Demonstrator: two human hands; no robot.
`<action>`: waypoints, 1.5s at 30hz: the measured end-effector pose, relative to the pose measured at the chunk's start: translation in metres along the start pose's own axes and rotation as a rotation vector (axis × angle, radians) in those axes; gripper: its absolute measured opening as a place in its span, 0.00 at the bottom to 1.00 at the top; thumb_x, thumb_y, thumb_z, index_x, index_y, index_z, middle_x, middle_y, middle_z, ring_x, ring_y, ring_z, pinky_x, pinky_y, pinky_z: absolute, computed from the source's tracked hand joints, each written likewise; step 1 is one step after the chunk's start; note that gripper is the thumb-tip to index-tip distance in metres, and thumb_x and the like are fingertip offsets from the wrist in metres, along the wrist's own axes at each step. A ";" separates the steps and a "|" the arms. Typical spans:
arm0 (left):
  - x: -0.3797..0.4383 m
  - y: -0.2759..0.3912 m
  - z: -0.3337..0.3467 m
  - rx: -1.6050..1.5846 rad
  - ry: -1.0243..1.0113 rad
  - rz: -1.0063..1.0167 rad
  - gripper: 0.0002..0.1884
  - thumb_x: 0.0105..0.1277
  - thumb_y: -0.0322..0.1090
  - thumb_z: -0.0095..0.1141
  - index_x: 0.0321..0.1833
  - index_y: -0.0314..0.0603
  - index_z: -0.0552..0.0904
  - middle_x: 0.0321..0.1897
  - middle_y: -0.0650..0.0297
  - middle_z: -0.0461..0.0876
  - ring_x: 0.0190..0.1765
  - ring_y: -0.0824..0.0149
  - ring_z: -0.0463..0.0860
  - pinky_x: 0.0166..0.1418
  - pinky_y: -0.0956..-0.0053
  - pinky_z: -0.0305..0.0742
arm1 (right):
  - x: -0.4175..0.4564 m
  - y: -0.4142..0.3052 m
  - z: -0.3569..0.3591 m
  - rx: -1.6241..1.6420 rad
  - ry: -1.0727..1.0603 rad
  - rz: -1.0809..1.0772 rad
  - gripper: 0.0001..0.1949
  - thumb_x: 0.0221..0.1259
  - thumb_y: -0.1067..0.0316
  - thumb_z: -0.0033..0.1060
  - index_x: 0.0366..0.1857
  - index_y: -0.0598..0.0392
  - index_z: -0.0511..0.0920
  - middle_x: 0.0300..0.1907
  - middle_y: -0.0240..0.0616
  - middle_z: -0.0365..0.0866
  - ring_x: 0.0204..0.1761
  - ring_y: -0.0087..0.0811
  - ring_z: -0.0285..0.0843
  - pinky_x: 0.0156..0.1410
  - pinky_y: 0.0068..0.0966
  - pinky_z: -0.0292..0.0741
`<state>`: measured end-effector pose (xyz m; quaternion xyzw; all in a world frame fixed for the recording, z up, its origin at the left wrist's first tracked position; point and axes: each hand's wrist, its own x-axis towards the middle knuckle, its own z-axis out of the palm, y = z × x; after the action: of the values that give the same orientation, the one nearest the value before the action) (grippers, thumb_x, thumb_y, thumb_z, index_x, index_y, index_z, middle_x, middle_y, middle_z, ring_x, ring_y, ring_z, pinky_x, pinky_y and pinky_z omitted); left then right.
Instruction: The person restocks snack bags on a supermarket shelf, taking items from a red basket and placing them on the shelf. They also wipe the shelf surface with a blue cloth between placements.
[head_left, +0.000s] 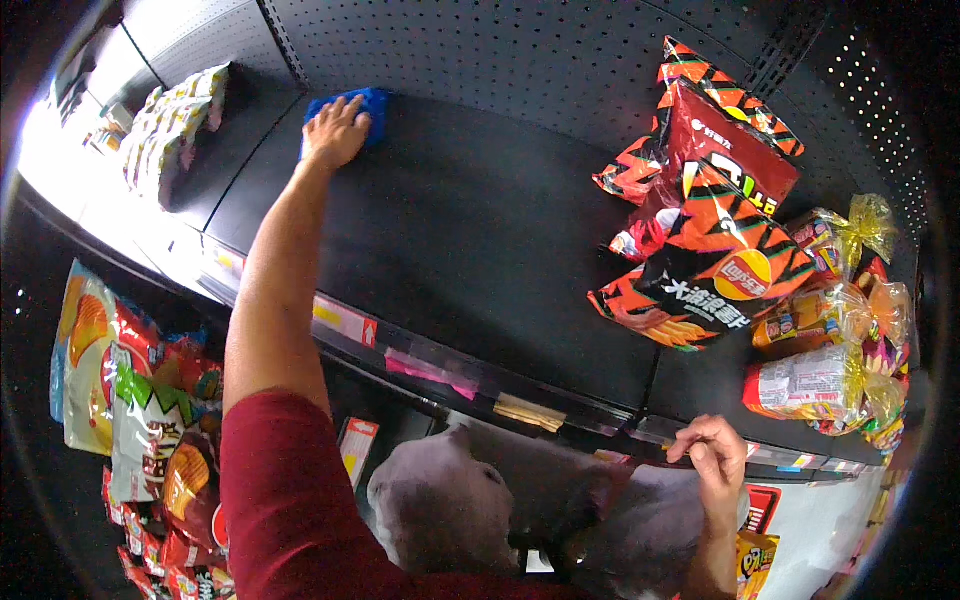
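A blue cloth (376, 118) lies at the back left of a black metal shelf (465, 225), close to the perforated back panel. Spread over the cloth is my left hand (334, 133), palm down, pressing it flat with the fingers apart and not gripped round it. My right hand (712, 457) is at the shelf's front edge on the right, fingers bent, thumb near the index finger; whether it holds the edge cannot be told. Behind it, on the shelf's right part, orange-and-black Lay's chip bags (720, 262) lean around a dark red snack bag (727, 150).
Wrapped snack packs with yellow ties (806, 382) stand at the far right. White patterned bags (169, 135) stand at the far left. Price labels (341, 319) line the shelf's front rail. Chip bags (146, 435) hang or stand lower left, beside my left arm.
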<state>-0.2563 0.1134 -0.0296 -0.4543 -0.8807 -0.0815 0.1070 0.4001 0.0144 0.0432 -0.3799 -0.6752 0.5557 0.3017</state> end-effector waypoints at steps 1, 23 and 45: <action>0.005 -0.012 0.002 -0.001 -0.010 -0.035 0.31 0.75 0.58 0.33 0.80 0.63 0.60 0.81 0.60 0.55 0.82 0.55 0.53 0.81 0.51 0.46 | 0.002 0.002 0.000 -0.006 -0.006 0.015 0.12 0.67 0.64 0.61 0.42 0.64 0.79 0.32 0.38 0.80 0.35 0.27 0.80 0.43 0.23 0.75; -0.019 0.073 0.002 -0.038 0.023 -0.132 0.30 0.74 0.54 0.36 0.78 0.58 0.63 0.79 0.57 0.59 0.80 0.50 0.55 0.78 0.44 0.48 | -0.020 -0.017 -0.005 0.083 -0.088 -0.009 0.08 0.64 0.73 0.62 0.41 0.65 0.81 0.35 0.42 0.84 0.39 0.31 0.84 0.48 0.25 0.78; -0.131 0.252 -0.047 -0.332 0.155 0.440 0.15 0.67 0.45 0.59 0.51 0.50 0.87 0.55 0.62 0.81 0.60 0.57 0.76 0.64 0.63 0.71 | -0.043 -0.016 -0.012 -0.110 -0.096 -0.028 0.06 0.67 0.71 0.64 0.44 0.58 0.83 0.37 0.33 0.86 0.36 0.21 0.84 0.42 0.20 0.78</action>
<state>0.0291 0.1444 -0.0074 -0.6380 -0.7248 -0.2340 0.1134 0.4299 -0.0176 0.0620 -0.3591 -0.7236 0.5311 0.2556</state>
